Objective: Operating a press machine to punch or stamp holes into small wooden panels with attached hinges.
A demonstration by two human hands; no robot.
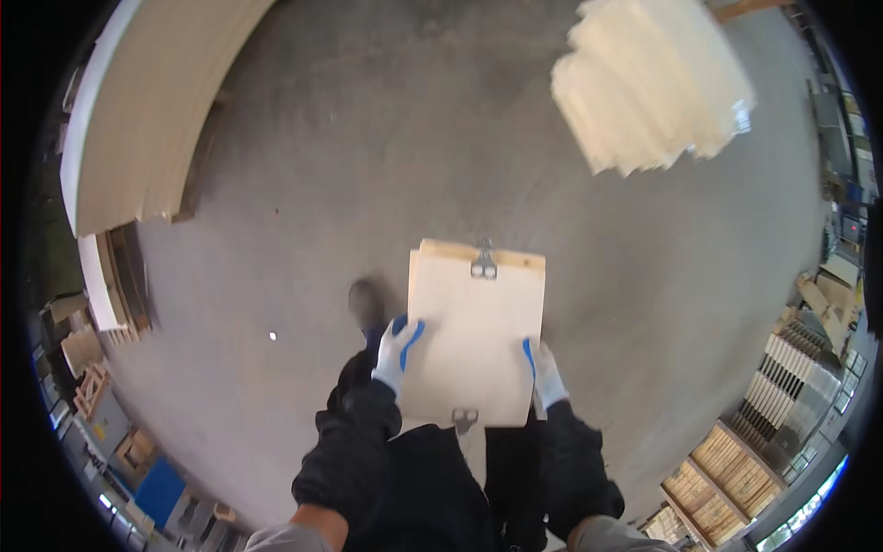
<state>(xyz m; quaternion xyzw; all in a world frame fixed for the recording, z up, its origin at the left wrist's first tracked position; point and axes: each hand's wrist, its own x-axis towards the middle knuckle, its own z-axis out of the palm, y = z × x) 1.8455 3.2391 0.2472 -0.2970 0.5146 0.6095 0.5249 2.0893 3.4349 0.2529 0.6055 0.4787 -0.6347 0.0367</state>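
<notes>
A stack of pale, flat rectangular boards (474, 345), wood-like in colour, is held level in front of my body. My left hand (394, 354), in a white and blue glove, grips its left edge with the thumb on top. My right hand (548, 375), gloved alike, grips the right edge, also thumb up. A grey metal clip (484, 264) sits at the stack's far edge, and a second metal clip (464, 419) at the near edge. The fingers under the boards are hidden.
Grey concrete floor (303, 184) lies around me, with a small white scrap (272, 336) on it. A large stack of sheets (166, 101) stands far left, a pale wrapped pile (653, 83) far right. Crates (713, 483) and stacked panels (782, 386) line the right side.
</notes>
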